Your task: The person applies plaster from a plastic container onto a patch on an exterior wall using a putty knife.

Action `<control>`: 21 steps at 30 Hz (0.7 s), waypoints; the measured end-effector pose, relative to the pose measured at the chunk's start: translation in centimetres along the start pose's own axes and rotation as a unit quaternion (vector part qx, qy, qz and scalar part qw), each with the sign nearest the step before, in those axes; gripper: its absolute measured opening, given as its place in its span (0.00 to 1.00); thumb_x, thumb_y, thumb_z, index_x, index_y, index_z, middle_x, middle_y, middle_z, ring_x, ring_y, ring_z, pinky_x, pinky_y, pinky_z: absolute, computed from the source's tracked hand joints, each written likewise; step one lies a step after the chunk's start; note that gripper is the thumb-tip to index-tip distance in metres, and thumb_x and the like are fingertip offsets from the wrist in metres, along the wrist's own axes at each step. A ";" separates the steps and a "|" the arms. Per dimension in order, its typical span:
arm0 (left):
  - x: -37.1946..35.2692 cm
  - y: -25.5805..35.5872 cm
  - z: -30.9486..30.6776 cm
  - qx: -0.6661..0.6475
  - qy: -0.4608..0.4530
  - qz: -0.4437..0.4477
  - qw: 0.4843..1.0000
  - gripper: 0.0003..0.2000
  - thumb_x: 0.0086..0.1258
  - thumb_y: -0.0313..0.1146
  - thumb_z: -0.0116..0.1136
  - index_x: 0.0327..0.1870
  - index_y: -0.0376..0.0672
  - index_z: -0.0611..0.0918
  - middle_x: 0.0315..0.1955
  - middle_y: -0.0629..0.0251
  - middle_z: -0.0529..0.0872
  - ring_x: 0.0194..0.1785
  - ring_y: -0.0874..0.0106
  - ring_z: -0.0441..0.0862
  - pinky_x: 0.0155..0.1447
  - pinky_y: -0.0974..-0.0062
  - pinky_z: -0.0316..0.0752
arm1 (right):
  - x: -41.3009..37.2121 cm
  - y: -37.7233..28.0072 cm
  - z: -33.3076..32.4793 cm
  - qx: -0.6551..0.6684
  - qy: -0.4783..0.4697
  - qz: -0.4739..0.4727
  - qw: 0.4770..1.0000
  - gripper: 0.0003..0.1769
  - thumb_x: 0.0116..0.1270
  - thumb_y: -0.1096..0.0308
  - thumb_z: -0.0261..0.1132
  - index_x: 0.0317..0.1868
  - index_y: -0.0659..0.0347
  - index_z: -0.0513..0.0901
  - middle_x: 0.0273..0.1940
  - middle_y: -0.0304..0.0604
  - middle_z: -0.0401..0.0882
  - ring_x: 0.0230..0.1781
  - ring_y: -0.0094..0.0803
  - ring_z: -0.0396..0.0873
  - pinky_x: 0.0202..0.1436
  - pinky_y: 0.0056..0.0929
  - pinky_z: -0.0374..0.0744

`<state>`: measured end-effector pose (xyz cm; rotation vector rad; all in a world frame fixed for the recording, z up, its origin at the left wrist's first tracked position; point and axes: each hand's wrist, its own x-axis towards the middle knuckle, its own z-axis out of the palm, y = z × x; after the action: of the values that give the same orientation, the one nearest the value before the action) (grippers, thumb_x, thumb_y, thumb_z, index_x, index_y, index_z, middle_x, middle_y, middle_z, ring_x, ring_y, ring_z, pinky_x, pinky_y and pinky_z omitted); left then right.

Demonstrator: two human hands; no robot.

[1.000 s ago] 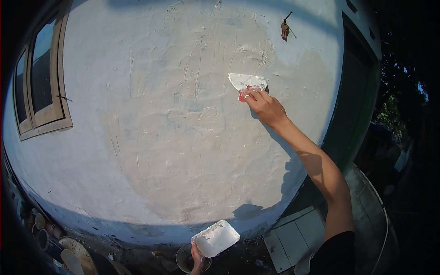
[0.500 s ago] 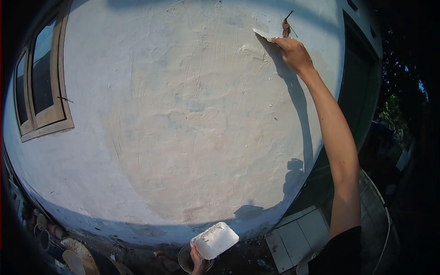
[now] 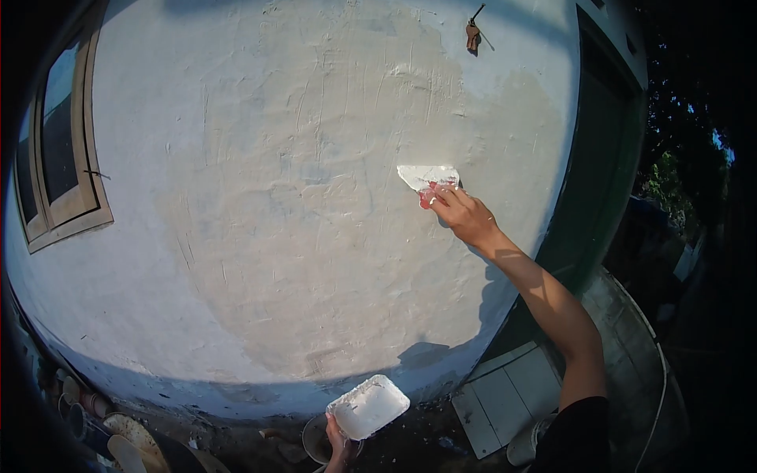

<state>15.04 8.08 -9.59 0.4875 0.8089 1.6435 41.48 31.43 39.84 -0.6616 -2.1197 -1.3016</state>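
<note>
My right hand (image 3: 471, 218) grips a putty knife (image 3: 430, 176) by its red, smeared handle. Its wide blade, coated with white paste, lies against or very close to the wall (image 3: 315, 229). A large beige, uneven patch of filler with ridges and streaks covers the wall's middle. Low in the view, my left hand (image 3: 337, 438) holds a white rectangular tray (image 3: 370, 406) by its left side. White paste is smeared inside the tray, which is tilted toward me.
A wooden-framed window (image 3: 71, 150) is on the left and a dark green door (image 3: 583, 150) on the right. A rusty piece hangs from a nail (image 3: 473, 35) high up. Below stand a bucket (image 3: 317, 443), pale tiles (image 3: 509, 398) and several containers (image 3: 134, 441).
My right hand has come down and left from beside the nail to the wall's middle, with the putty knife. The view has shifted slightly. My left hand still holds the tray.
</note>
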 end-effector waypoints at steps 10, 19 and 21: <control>-2.4 3.1 5.1 -0.039 -0.005 -0.022 0.999 0.31 0.75 0.59 0.30 0.61 0.39 0.69 0.52 0.57 0.78 0.51 0.62 0.80 0.54 0.62 0.78 | 12.7 10.4 -5.5 -0.013 0.181 0.067 0.981 0.17 0.58 0.82 0.59 0.46 0.58 0.82 0.41 0.45 0.84 0.39 0.39 0.82 0.44 0.34 0.81; -2.4 2.7 3.4 -0.045 0.023 -0.031 0.998 0.32 0.74 0.61 0.31 0.63 0.40 0.68 0.54 0.56 0.77 0.54 0.58 0.79 0.54 0.57 0.77 | 10.5 1.7 0.0 -0.019 0.052 -0.021 0.998 0.06 0.63 0.74 0.58 0.39 0.62 0.79 0.37 0.47 0.80 0.40 0.38 0.80 0.38 0.33 0.84; -2.7 3.4 3.8 -0.038 0.026 -0.028 0.999 0.32 0.75 0.60 0.30 0.62 0.39 0.68 0.54 0.56 0.77 0.54 0.60 0.79 0.56 0.59 0.76 | 6.6 -2.5 1.9 0.000 0.001 -0.032 0.999 0.03 0.62 0.74 0.59 0.35 0.62 0.77 0.33 0.46 0.77 0.37 0.36 0.79 0.37 0.33 0.84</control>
<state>16.00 6.13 -4.30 0.3672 0.7881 1.6335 34.69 32.97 42.06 -0.5973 -2.1557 -1.3367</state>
